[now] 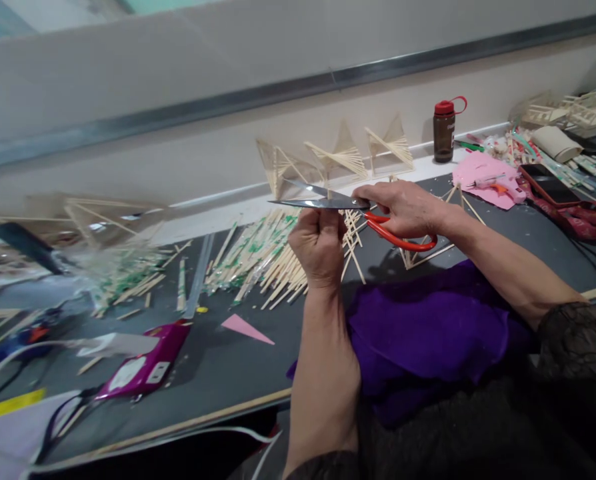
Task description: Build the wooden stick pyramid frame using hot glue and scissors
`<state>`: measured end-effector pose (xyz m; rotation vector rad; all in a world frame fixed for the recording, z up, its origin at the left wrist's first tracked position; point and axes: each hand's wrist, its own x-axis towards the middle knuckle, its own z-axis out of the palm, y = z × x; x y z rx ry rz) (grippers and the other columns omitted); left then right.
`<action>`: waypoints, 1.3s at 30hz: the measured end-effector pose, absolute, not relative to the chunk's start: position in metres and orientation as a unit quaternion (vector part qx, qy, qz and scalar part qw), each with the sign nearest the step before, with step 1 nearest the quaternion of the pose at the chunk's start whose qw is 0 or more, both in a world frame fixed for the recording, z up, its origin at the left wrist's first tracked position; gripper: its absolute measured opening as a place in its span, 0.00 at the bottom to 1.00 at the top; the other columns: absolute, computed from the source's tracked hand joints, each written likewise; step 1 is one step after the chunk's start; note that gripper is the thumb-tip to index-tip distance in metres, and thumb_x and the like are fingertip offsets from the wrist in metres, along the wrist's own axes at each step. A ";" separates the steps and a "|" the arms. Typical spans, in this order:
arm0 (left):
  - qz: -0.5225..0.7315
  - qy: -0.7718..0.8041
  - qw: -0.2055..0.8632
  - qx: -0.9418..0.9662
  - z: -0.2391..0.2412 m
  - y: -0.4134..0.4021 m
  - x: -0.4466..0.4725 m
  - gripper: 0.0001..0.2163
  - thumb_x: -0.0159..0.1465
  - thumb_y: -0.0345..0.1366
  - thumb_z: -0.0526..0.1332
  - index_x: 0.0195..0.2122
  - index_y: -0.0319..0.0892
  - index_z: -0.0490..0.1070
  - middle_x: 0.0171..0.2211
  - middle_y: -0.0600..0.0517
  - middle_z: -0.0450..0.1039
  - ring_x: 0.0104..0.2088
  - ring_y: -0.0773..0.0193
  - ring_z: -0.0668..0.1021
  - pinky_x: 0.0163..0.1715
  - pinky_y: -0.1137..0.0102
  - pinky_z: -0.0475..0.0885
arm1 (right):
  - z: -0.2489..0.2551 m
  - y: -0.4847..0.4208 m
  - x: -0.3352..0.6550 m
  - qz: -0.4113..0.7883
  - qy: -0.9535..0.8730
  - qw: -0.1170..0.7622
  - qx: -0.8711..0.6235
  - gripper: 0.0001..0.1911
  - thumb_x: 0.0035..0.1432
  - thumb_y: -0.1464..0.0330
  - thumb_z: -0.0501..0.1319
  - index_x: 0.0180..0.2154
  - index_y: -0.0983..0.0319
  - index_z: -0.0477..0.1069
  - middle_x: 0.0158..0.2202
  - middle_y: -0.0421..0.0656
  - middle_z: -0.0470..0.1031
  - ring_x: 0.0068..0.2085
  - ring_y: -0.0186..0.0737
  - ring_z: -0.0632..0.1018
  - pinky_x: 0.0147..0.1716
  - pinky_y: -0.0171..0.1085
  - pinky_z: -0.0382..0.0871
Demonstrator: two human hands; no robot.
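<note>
Right hand [403, 208] grips red-handled steel scissors [348, 207], fingers through the loops, blades parted and pointing left. Left hand [319, 243] is a closed fist just under the blades; whatever it pinches is too small to tell. Both are raised above the dark grey worktable [228, 367], over a pile of thin wooden sticks [263, 257]. Purple cloth [428, 327] lies near the table edge, pink triangle of paper [245, 328] to its left.

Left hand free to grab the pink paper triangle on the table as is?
Probably not right away: the left hand is closed in a fist up at the scissors blades. The pink paper triangle lies uncovered on the table, nothing between.
</note>
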<state>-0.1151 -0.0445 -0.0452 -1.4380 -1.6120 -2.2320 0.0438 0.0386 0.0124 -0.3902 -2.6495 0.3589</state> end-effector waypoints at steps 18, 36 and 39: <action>-0.734 -0.504 -0.013 -0.455 -0.036 -0.049 -0.111 0.20 0.61 0.47 0.67 0.18 0.43 0.65 0.15 0.57 0.62 0.15 0.73 0.61 0.15 0.73 0.54 | 0.010 0.043 0.045 0.133 -0.958 0.208 -0.145 0.35 0.56 0.53 0.63 0.62 0.61 0.63 0.54 0.51 0.75 0.45 0.46 0.74 0.43 0.41 0.63; -0.719 -0.512 -0.057 -0.467 -0.035 -0.049 -0.108 0.25 0.58 0.54 0.68 0.17 0.44 0.60 0.14 0.58 0.57 0.15 0.73 0.59 0.15 0.72 0.53 | 0.016 0.041 0.048 0.154 -0.958 0.197 -0.143 0.18 0.60 0.64 0.57 0.50 0.62 0.73 0.38 0.45 0.77 0.32 0.36 0.69 0.34 0.36 0.57; -0.715 -0.519 -0.050 -0.466 -0.038 -0.048 -0.110 0.24 0.58 0.53 0.68 0.18 0.44 0.61 0.14 0.58 0.59 0.16 0.73 0.60 0.15 0.72 0.54 | 0.014 0.041 0.046 0.143 -0.958 0.199 -0.151 0.17 0.60 0.65 0.58 0.50 0.61 0.73 0.37 0.45 0.76 0.32 0.37 0.69 0.34 0.36 0.57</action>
